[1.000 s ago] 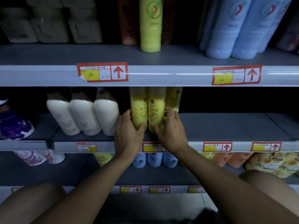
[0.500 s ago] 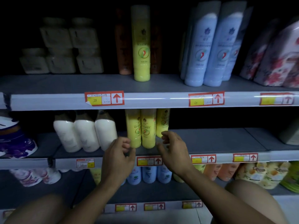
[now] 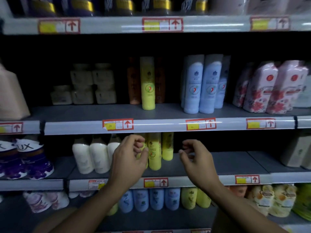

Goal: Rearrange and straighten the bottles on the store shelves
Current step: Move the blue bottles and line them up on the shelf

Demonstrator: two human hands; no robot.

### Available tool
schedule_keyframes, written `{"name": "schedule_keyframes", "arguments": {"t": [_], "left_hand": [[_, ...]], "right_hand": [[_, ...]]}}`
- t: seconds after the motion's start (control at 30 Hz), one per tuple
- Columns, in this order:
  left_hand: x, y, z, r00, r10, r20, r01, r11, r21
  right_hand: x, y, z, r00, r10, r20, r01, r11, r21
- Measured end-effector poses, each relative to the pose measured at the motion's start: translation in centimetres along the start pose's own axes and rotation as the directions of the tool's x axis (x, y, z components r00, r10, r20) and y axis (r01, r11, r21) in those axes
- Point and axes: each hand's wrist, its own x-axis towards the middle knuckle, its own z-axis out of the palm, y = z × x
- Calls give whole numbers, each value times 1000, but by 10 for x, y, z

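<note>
Yellow bottles [image 3: 154, 153] upright, long axis vertical; left hand [image 3: 129, 158], right hand [image 3: 196, 158] loosely curled, empty

Letters "UX" are showing on the purple-and-white packs [image 3: 25, 147] far to the left of the left hand's fingers [image 3: 140, 145]. Above those fingers, a red-bordered price tag [image 3: 117, 124] is showing "25" beside a red up-arrow. Other tags are reading as blurred.
</note>
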Motion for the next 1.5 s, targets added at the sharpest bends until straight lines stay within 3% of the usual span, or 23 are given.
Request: {"name": "schedule_keyframes", "arguments": {"t": [0.4, 0.7, 0.9, 1.13, 1.5], "left_hand": [[97, 38, 2, 999, 45, -10, -45, 997, 56], [148, 21, 26, 997, -68, 41, 63, 990, 125], [186, 3, 40, 982, -185, 25, 179, 971, 160], [220, -2, 53, 978, -208, -10, 206, 957, 206], [231, -7, 62, 971, -236, -37, 239, 957, 166]], "right_hand": [[56, -34, -44, 983, -85, -161, 81, 996, -29], [120, -21, -48, 946, -55, -320, 7, 989, -150], [149, -9, -57, 952, 59, -301, -120, 974, -190], [174, 0, -61, 947, 161, -279, -211, 964, -163], [180, -3, -61, 943, 157, -293, -214, 961, -173]]}}
